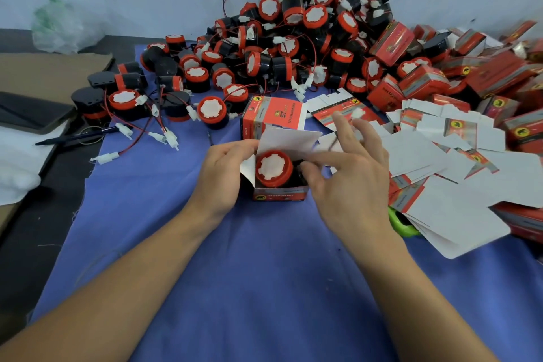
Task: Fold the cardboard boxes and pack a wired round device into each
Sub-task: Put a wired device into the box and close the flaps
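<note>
I see my left hand (223, 176) curled round the left side of the open box (279, 192). Its thumb presses on the white top flap, which stands up behind the opening. The box sits on the blue cloth (264, 273) that covers the bench, right in the middle, close in front of me.

The round device (274, 169) is inside that box. Its red ring and white face point up at me.

My right hand (349, 176) is at the right side of the box with its fingers spread wide. The pointer finger and thumb touch the black side of the device at the box's right edge. A small white plug (357, 113) shows just above those fingers, but it is blurry, and I cannot tell if a finger touches it.

Just behind the open box stands a closed red box (274, 117). Behind that is a big pile of devices (293, 38) with tangled red and black wires. To the right lie many flat boxes (440, 161), white side up, and past them is a heap of packed boxes (493, 73). A pen (76, 137) lies on the left.
</note>
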`<state>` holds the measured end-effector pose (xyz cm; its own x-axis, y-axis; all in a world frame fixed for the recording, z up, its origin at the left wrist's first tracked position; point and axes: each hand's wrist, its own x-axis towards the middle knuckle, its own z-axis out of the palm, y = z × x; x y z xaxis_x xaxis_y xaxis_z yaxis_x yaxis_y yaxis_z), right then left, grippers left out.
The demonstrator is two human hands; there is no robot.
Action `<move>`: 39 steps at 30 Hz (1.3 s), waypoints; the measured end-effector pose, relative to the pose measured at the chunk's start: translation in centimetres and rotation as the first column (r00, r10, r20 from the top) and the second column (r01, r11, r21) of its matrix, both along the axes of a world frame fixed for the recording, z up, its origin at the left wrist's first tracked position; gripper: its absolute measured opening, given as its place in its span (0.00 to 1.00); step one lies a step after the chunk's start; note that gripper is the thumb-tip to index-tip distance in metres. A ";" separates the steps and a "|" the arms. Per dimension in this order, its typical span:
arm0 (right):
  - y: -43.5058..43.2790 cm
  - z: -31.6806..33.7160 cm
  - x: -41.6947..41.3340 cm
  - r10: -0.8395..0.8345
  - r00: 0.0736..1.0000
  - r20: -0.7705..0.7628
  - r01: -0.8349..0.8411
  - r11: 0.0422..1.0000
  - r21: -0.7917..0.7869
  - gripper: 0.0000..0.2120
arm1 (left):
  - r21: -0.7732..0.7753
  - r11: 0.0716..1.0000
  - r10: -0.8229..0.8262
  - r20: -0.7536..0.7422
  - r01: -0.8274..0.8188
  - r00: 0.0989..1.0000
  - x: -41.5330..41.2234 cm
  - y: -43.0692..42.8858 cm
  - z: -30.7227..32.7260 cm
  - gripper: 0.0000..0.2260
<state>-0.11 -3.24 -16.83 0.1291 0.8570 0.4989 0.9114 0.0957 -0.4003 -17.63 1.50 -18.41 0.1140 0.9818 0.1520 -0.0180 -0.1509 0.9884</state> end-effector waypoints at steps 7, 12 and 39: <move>0.6 -0.2 -1.5 0.042 0.965 0.258 0.010 0.981 -0.196 0.14 | 0.066 0.998 0.013 -0.115 -0.006 0.993 0.4 -0.5 -0.9 0.19; 1.0 -0.6 -1.2 0.184 0.981 -0.057 -0.192 0.961 -0.197 0.12 | 0.190 0.977 0.149 -0.300 -0.094 0.942 1.9 -1.8 -1.4 0.30; 0.5 2.2 1.1 0.341 0.469 -0.815 -0.177 0.940 0.291 0.10 | 0.094 0.985 0.163 -0.223 -0.145 0.961 2.9 -1.8 -1.7 0.27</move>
<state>0.95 -2.70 -14.63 0.3405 0.8534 0.3946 0.0644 0.3975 -0.9153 -14.75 -0.33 -20.14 0.0029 0.9767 0.2147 0.2372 -0.2093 0.9486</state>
